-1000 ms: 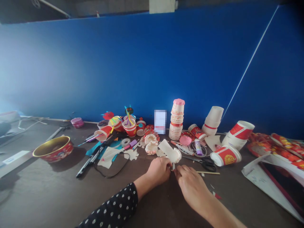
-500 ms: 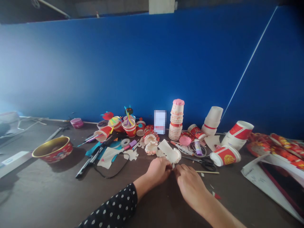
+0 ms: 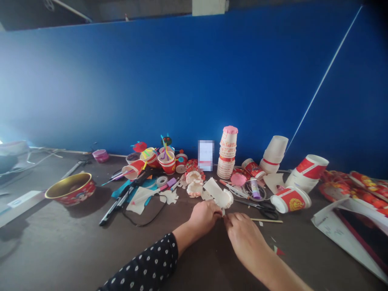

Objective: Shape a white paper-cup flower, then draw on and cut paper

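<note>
My left hand point(image 3: 205, 217) and my right hand point(image 3: 242, 232) meet low over the table, fingertips nearly touching. Both are closed in a pinch around the lower end of a narrow white paper strip point(image 3: 223, 211). Just beyond the fingers are a plain white paper piece point(image 3: 214, 191) and a curled, scalloped-edged cut piece of paper cup point(image 3: 226, 198). Whether the strip joins them I cannot tell. Left of these sit more scalloped cup pieces point(image 3: 195, 188). Black scissors point(image 3: 267, 210) and a thin wooden stick point(image 3: 269, 220) lie to the right of the hands.
A red bowl with gold inside point(image 3: 72, 190) stands left. Behind the hands rise a tall cup stack point(image 3: 226, 155) and a glue stick point(image 3: 255, 189). Paper cups point(image 3: 291, 200) and a white tray with a dark tablet-like object point(image 3: 360, 232) occupy the right. A blue wall point(image 3: 182, 81) closes the back.
The whole view has shifted slightly, so things appear a little farther right. Both hands keep the same pinch, with only a slight movement of the fingers at the strip.
</note>
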